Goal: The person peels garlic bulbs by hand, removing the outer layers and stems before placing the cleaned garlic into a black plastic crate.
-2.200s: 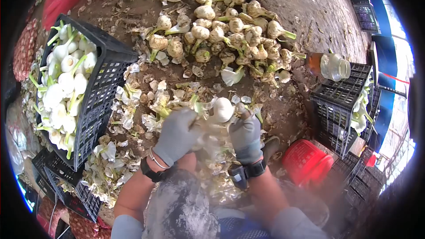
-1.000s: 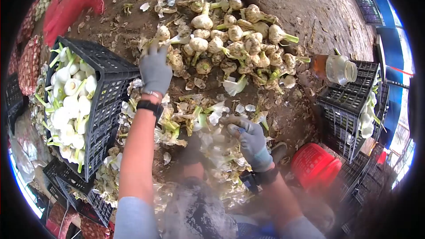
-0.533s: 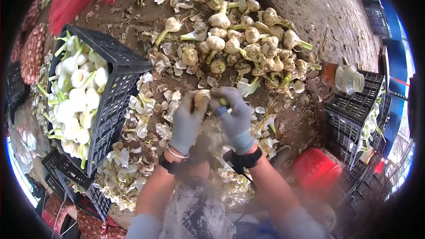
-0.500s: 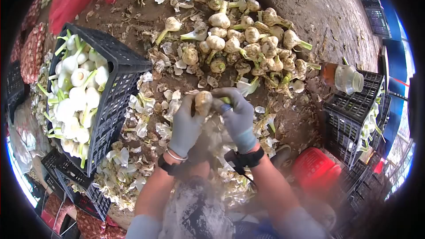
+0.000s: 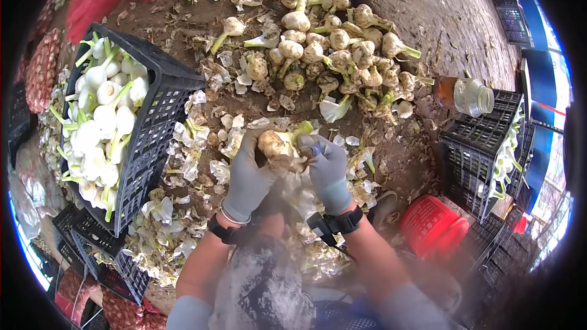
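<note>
My left hand (image 5: 249, 174), in a grey glove, is closed around a garlic bulb (image 5: 273, 144). The bulb lies on its side, its cut green stem pointing up and right. My gloved right hand (image 5: 328, 171) pinches at the stem side, with a loose flap of brown garlic skin (image 5: 287, 163) stretching between bulb and fingers. Something small and blue (image 5: 316, 149) shows at the right fingertips. Beyond both hands lies a heap of unpeeled garlic bulbs (image 5: 339, 55) with dirty outer skins.
A black crate (image 5: 153, 116) full of peeled white garlic (image 5: 104, 122) stands tilted on the left. On the right are another black crate (image 5: 471, 153), a jar (image 5: 471, 98) of brown liquid and a red bucket (image 5: 431, 226). Peeled skins (image 5: 165, 232) litter the ground.
The bulb has turned from upright to lying sideways, its stem now towards my right hand. A flap of skin has come loose. The right hand has lowered slightly.
</note>
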Action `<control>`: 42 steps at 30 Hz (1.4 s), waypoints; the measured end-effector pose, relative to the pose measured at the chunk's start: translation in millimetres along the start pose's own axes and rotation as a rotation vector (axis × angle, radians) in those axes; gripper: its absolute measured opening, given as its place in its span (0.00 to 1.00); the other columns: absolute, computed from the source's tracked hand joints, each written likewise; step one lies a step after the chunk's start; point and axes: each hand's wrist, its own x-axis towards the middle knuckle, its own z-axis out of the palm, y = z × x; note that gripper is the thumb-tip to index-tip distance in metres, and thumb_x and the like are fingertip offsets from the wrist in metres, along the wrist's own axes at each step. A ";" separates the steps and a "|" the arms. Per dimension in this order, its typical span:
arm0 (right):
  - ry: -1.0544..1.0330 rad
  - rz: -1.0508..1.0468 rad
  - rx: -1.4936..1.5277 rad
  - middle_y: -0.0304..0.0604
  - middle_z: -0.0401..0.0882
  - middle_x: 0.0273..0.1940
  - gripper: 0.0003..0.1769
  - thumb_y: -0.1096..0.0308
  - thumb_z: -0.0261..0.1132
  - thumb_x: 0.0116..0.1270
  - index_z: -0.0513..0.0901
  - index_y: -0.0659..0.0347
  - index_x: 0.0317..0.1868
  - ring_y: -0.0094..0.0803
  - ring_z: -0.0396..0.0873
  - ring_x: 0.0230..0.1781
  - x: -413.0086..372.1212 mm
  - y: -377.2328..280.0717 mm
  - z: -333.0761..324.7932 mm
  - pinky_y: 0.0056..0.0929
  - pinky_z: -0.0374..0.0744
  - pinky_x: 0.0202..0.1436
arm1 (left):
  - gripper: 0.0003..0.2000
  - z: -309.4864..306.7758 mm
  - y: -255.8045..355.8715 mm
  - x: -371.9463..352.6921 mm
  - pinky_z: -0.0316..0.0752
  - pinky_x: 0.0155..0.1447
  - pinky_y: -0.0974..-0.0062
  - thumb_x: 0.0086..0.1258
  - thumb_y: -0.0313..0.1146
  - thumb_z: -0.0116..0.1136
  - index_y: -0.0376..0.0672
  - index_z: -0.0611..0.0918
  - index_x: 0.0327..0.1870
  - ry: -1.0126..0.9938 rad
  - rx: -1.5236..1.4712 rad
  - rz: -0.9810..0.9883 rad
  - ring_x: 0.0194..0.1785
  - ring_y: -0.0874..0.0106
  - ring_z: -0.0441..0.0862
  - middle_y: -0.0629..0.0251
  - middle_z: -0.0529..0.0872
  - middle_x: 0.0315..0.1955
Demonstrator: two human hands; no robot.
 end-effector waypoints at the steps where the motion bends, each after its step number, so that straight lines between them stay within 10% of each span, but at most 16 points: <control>1: 0.011 0.001 0.023 0.29 0.71 0.22 0.13 0.64 0.66 0.73 0.84 0.68 0.36 0.15 0.64 0.27 -0.8 -0.8 -1.8 0.24 0.68 0.30 | 0.29 -0.2 2.1 0.4 0.77 0.54 0.74 0.57 0.31 0.76 0.36 0.75 0.59 -0.023 -0.120 -0.054 0.47 0.73 0.81 0.62 0.83 0.44; 8: -0.038 -0.028 -0.085 0.29 0.65 0.21 0.18 0.62 0.67 0.73 0.76 0.65 0.29 0.16 0.60 0.27 -6.1 -15.9 -8.8 0.24 0.65 0.29 | 0.28 1.7 -3.0 -5.3 0.78 0.54 0.76 0.66 0.36 0.73 0.36 0.73 0.63 -0.077 0.002 0.020 0.48 0.76 0.80 0.63 0.84 0.46; 13: -0.156 0.077 0.028 0.29 0.78 0.29 0.09 0.66 0.67 0.72 0.82 0.65 0.38 0.14 0.70 0.32 -13.0 -27.5 -16.2 0.20 0.72 0.37 | 0.33 -7.8 4.7 -3.0 0.81 0.51 0.78 0.71 0.51 0.66 0.35 0.71 0.66 -0.256 -0.677 -0.414 0.50 0.75 0.83 0.61 0.83 0.48; 17: -0.217 0.231 0.245 0.31 0.83 0.37 0.09 0.70 0.68 0.70 0.84 0.67 0.45 0.16 0.76 0.37 -10.4 -24.2 -21.3 0.19 0.76 0.43 | 0.35 -11.5 -11.8 -3.6 0.74 0.61 0.77 0.74 0.60 0.56 0.35 0.72 0.66 -0.397 -0.493 -0.408 0.56 0.74 0.80 0.64 0.82 0.54; 19: -0.260 0.285 0.262 0.33 0.83 0.40 0.12 0.74 0.70 0.66 0.84 0.68 0.49 0.18 0.78 0.38 -9.2 -20.4 -22.0 0.20 0.78 0.43 | 0.36 -5.6 -24.0 -2.7 0.78 0.54 0.78 0.72 0.60 0.59 0.36 0.71 0.67 -0.113 0.284 0.229 0.51 0.73 0.83 0.60 0.83 0.50; 20: -0.260 0.288 0.264 0.33 0.83 0.40 0.12 0.74 0.70 0.66 0.84 0.68 0.49 0.18 0.78 0.38 -10.2 -22.8 -20.8 0.20 0.78 0.43 | 0.36 -4.9 -20.5 -4.3 0.78 0.54 0.78 0.72 0.60 0.59 0.36 0.71 0.67 -0.114 0.285 0.226 0.51 0.73 0.83 0.60 0.83 0.50; 24: -0.295 0.210 0.185 0.34 0.85 0.41 0.13 0.80 0.69 0.62 0.84 0.68 0.48 0.21 0.80 0.38 -10.3 -19.5 -21.4 0.22 0.79 0.44 | 0.35 -16.2 -0.2 -1.7 0.78 0.50 0.81 0.74 0.64 0.51 0.38 0.75 0.64 -0.170 -0.319 -0.196 0.46 0.76 0.83 0.60 0.84 0.46; 26: -0.326 0.162 0.128 0.34 0.85 0.41 0.14 0.82 0.67 0.61 0.84 0.68 0.48 0.22 0.80 0.38 -5.9 -18.5 -26.5 0.23 0.80 0.44 | 0.30 -38.0 -7.2 4.3 0.78 0.44 0.81 0.78 0.62 0.48 0.39 0.79 0.58 -0.567 -0.775 -0.705 0.42 0.79 0.82 0.63 0.85 0.42; 27: -0.380 -0.078 -0.071 0.34 0.85 0.44 0.13 0.83 0.66 0.63 0.85 0.67 0.48 0.21 0.81 0.41 -0.6 -24.3 -28.9 0.22 0.80 0.46 | 0.34 -25.8 -4.0 -0.5 0.65 0.20 0.77 0.77 0.66 0.42 0.39 0.81 0.53 -0.452 -0.636 -0.672 0.18 0.74 0.74 0.65 0.83 0.24; 32: -0.468 -0.523 -0.440 0.38 0.85 0.49 0.17 0.84 0.62 0.64 0.84 0.67 0.54 0.25 0.82 0.46 8.3 -27.2 -27.4 0.23 0.80 0.53 | 0.32 -14.0 18.3 -5.4 0.66 0.21 0.76 0.78 0.64 0.43 0.38 0.80 0.54 -0.383 -0.695 -0.865 0.19 0.73 0.76 0.64 0.82 0.23; 35: -0.281 0.191 0.211 0.40 0.82 0.47 0.22 0.79 0.62 0.68 0.76 0.72 0.63 0.27 0.82 0.49 1.5 -26.7 -34.4 0.26 0.81 0.58 | 0.31 -11.6 14.0 -5.0 0.71 0.24 0.75 0.79 0.62 0.43 0.37 0.78 0.56 -0.444 -0.662 -0.653 0.21 0.72 0.78 0.63 0.83 0.27; 40: -0.383 -0.009 0.143 0.35 0.82 0.46 0.19 0.78 0.68 0.66 0.81 0.67 0.58 0.23 0.79 0.46 -19.4 -15.4 -32.7 0.23 0.79 0.55 | 0.21 -3.6 -36.5 -10.2 0.81 0.43 0.79 0.81 0.48 0.50 0.37 0.76 0.58 -0.258 -0.670 -0.594 0.35 0.73 0.85 0.63 0.86 0.36; 42: -0.345 0.313 0.206 0.34 0.82 0.45 0.17 0.77 0.69 0.66 0.81 0.68 0.55 0.22 0.79 0.46 -22.6 -20.7 -32.2 0.23 0.79 0.54 | 0.16 -14.1 -14.4 -1.6 0.78 0.46 0.81 0.79 0.42 0.55 0.37 0.79 0.53 -0.283 -0.610 -0.557 0.37 0.77 0.83 0.66 0.86 0.36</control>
